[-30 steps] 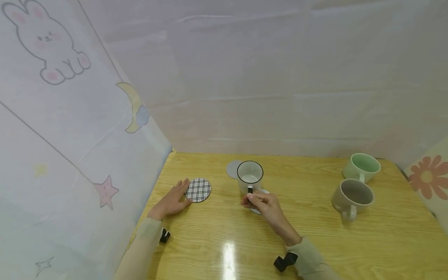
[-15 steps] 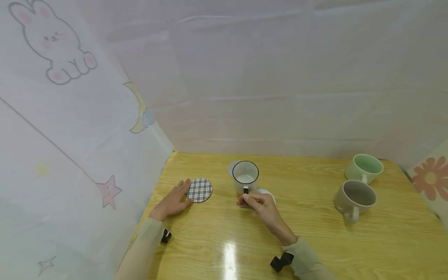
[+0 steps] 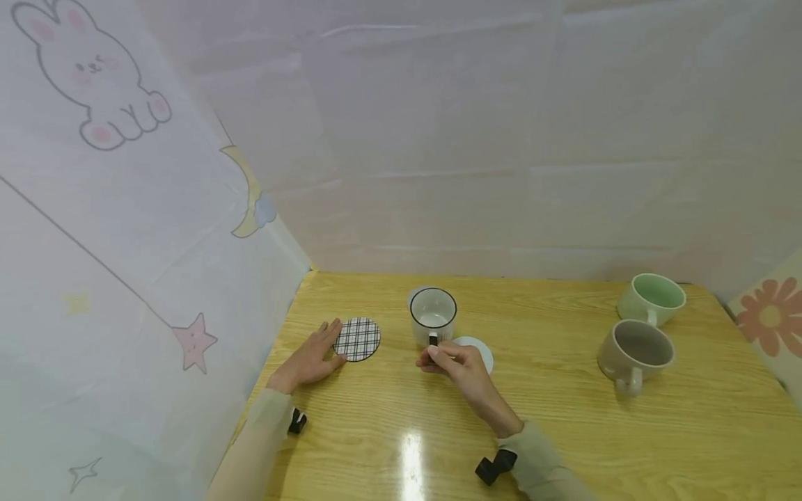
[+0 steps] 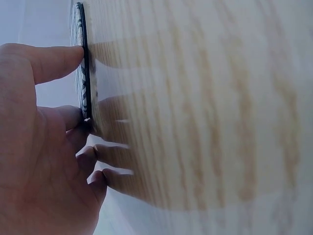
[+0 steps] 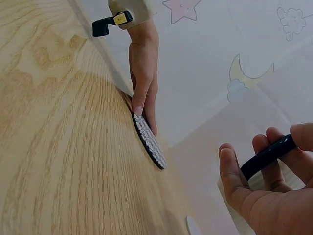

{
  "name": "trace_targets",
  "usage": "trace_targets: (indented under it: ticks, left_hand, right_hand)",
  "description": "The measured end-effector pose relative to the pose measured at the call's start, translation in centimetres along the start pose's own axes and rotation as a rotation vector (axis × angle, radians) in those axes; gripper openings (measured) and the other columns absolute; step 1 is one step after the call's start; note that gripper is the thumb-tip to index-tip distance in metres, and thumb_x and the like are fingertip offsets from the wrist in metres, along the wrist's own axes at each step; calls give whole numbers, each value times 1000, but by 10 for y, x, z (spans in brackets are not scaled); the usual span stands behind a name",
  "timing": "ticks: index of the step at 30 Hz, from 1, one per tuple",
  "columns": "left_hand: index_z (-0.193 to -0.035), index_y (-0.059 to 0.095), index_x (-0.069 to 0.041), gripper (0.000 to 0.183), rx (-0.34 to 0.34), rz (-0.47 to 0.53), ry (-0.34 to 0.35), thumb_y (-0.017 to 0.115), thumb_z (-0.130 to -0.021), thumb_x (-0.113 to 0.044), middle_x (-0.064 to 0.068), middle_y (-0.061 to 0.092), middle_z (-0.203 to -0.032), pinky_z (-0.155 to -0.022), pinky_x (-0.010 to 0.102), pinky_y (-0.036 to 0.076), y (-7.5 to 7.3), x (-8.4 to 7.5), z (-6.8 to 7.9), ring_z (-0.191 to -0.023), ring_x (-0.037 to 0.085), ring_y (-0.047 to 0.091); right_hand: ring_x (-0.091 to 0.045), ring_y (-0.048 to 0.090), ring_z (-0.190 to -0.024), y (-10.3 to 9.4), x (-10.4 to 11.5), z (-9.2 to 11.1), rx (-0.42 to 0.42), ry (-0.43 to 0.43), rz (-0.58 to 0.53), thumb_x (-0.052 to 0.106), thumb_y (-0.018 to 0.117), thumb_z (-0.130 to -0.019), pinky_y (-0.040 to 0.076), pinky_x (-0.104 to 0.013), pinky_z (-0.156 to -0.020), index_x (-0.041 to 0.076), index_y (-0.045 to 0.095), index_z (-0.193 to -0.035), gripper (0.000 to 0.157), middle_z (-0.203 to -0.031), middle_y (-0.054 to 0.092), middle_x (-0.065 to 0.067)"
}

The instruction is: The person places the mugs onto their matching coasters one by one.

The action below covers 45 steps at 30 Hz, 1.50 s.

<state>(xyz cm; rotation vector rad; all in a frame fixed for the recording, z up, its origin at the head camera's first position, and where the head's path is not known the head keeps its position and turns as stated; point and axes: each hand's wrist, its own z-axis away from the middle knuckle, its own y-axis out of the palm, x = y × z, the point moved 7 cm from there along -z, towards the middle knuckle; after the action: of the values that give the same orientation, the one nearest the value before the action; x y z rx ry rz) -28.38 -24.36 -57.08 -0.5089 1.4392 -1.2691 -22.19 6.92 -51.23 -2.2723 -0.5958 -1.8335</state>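
My right hand [image 3: 466,372] grips the handle of a white mug [image 3: 432,320] with a black rim. In the right wrist view the thumb and fingers lie about the dark mug handle [image 5: 266,159]. The mug appears raised above the table, upright with its mouth facing up. My left hand [image 3: 307,360] rests at the left edge of a round black-and-white checked coaster [image 3: 358,339]. Its thumb [image 4: 61,63] and a finger touch the coaster's edge, and the other fingers reach down to the table.
A pale round coaster [image 3: 479,351] lies beside the right hand; a grey one [image 3: 415,295] is mostly hidden behind the mug. At the right stand a green mug [image 3: 651,300] and a beige mug [image 3: 633,355]. Printed cloth walls [image 3: 438,174] border the wooden table [image 3: 564,431].
My right hand has carried the white mug left toward the checked coaster, uncovering more of the pale coaster and covering more of the grey one. The left hand stays at the checked coaster.
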Motion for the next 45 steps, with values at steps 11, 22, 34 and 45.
trace_targets:
  ticks: [11,22,34,45]
  left_hand:
    - [-169,16,2,79,-6,4,4,56,-111,-35,21,14,-178,-132,65,15,0,1,-2,-164,48,11]
    - [-169,17,3,79,-15,13,5,56,-111,-36,21,14,-178,-132,65,14,3,4,-2,-164,49,10]
    - [-168,18,5,78,-23,16,4,56,-111,-32,23,16,-177,-132,65,15,1,3,-1,-163,50,11]
    - [-168,18,6,78,-22,13,12,56,-112,-33,24,15,-177,-132,66,14,1,2,1,-163,51,11]
  right_hand:
    - [-24,77,-104,8,1,-5,-13,19,-25,12,58,-111,63,-41,-96,-25,68,-113,39,-111,62,-42]
    - [-32,77,-104,20,-1,-9,-5,27,-15,15,58,-111,64,-40,-95,-22,70,-112,39,-112,64,-39]
    - [-32,77,-104,32,-2,-14,-10,22,-37,14,58,-111,64,-42,-95,-16,73,-111,34,-111,64,-40]
    - [-31,77,-102,38,-12,-18,-32,36,-39,13,59,-110,64,-41,-95,-17,74,-109,33,-111,64,-40]
